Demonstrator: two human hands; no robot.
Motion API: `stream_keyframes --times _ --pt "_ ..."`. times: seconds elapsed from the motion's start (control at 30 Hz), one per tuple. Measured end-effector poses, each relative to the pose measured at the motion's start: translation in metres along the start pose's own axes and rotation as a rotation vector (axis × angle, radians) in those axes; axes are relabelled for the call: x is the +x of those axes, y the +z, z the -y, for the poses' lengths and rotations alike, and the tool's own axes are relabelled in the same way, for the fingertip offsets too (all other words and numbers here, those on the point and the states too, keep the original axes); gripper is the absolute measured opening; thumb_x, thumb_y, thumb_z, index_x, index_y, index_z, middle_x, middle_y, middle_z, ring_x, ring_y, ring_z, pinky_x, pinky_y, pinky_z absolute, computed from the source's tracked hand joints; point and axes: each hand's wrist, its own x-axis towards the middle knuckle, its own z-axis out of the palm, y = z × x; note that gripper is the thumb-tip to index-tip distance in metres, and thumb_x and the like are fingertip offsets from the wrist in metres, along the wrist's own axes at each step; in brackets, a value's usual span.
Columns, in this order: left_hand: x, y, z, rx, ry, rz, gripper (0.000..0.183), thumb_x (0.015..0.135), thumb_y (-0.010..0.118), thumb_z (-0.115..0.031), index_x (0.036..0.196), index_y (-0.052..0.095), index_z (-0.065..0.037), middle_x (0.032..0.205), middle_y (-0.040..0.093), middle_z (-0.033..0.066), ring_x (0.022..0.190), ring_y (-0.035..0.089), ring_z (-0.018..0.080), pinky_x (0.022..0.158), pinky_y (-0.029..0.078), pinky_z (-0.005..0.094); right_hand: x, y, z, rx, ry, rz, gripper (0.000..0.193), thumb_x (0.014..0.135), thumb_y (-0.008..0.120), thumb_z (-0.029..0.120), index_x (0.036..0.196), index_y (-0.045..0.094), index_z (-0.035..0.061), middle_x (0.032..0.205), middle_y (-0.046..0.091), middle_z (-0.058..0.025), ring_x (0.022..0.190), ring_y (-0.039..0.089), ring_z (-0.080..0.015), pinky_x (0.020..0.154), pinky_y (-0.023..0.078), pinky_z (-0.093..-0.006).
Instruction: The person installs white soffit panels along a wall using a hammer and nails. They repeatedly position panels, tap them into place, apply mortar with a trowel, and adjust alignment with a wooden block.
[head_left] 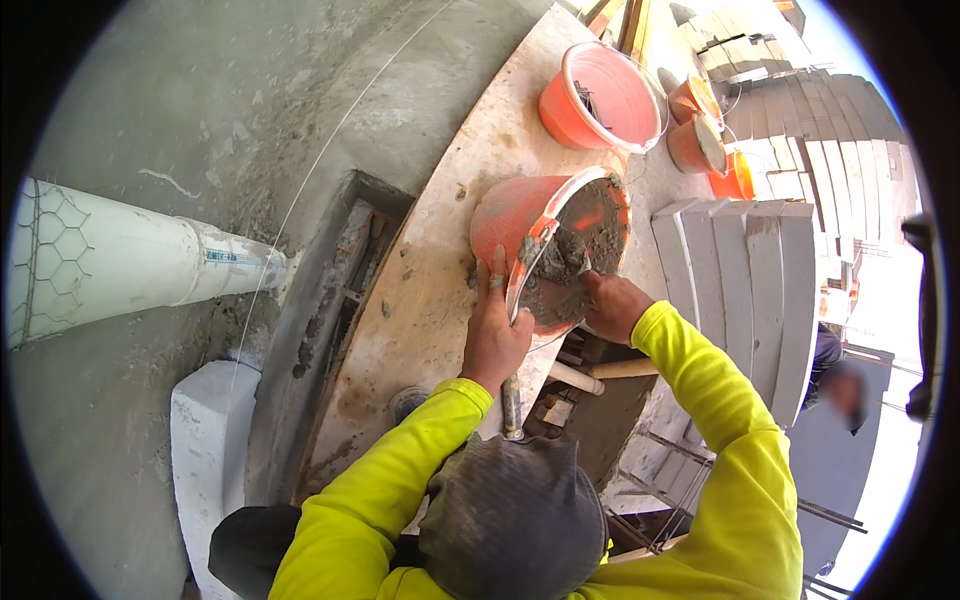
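An orange bucket [515,215] of wet grey mortar [598,215] stands tilted on a plywood board, its mouth turned to the right. My left hand [497,335] grips its near rim, fingers along the outer wall and thumb by the edge. Over the mouth, my right hand [615,308] is closed around the end of a mortar-coated trowel [562,256]. The trowel's blade rests in the mortar, and its handle is mostly hidden by my fingers. Below my left hand a narrow rod [512,405] shows; I cannot tell whether that hand touches it.
The plywood board [375,345] borders a recess [350,240] in the concrete. Another orange bucket [610,95] and smaller pails [697,145] stand beyond. Grey blocks [735,265] are stacked to the right, near a person [840,395]. A white pipe [150,250] lies left; rebar [680,455] juts out lower right.
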Motion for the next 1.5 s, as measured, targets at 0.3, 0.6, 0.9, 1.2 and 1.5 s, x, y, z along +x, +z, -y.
stream_keyframes --times 0.3,0.6,0.9,1.2,1.5 --pt "-0.008 -0.024 0.026 -0.164 -0.276 0.14 0.071 0.082 0.053 -0.004 0.149 0.034 0.001 0.13 0.058 0.0288 0.113 0.063 0.0451 0.099 0.05 0.0438 0.008 0.019 0.06 0.877 -0.104 0.05 0.044 0.085 0.071 0.01 0.122 0.055 -0.0085 0.087 0.068 -0.0163 0.073 0.067 -0.0234 0.067 0.054 -0.0345" --pt "0.013 -0.041 0.012 -0.526 -0.479 0.089 0.064 0.09 0.058 -0.013 0.149 0.035 0.001 0.115 0.063 0.0177 0.097 0.07 0.0219 0.072 0.063 0.0364 -0.015 0.031 0.102 1.628 -0.03 -0.195 0.054 0.085 0.07 0.003 0.137 0.054 -0.0018 0.085 0.064 -0.0036 0.059 0.06 -0.0112 0.049 0.052 -0.0259" --pt "-0.09 -0.24 -0.024 0.588 0.156 0.539 0.055 0.091 0.068 -0.031 0.139 0.056 -0.007 0.107 0.069 0.0171 0.098 0.067 0.0377 0.084 0.054 0.0463 -0.111 -0.035 0.079 1.142 -0.142 -0.282 0.065 0.074 0.08 0.02 0.128 0.057 -0.0088 0.076 0.059 -0.0023 0.051 0.055 -0.0095 0.043 0.045 -0.0227" --pt "-0.277 -0.433 -0.022 1.298 -0.454 -0.525 0.061 0.088 0.071 -0.033 0.139 0.054 -0.002 0.134 0.053 0.0231 0.128 0.048 0.0424 0.112 0.037 0.0505 -0.052 -0.068 0.213 0.839 -0.526 0.301 0.068 0.067 0.083 0.007 0.129 0.06 -0.0097 0.087 0.068 -0.0056 0.076 0.063 -0.0124 0.071 0.05 -0.0262" --pt "-0.306 -0.434 0.02 1.096 -0.364 -0.639 0.077 0.086 0.07 -0.047 0.141 0.048 0.002 0.134 0.05 0.0252 0.128 0.043 0.0435 0.117 0.022 0.0572 0.02 -0.093 0.432 0.055 -1.429 -0.141 0.059 0.073 0.079 0.003 0.128 0.06 -0.0085 0.105 0.068 -0.0234 0.084 0.07 -0.0331 0.076 0.056 -0.0345"
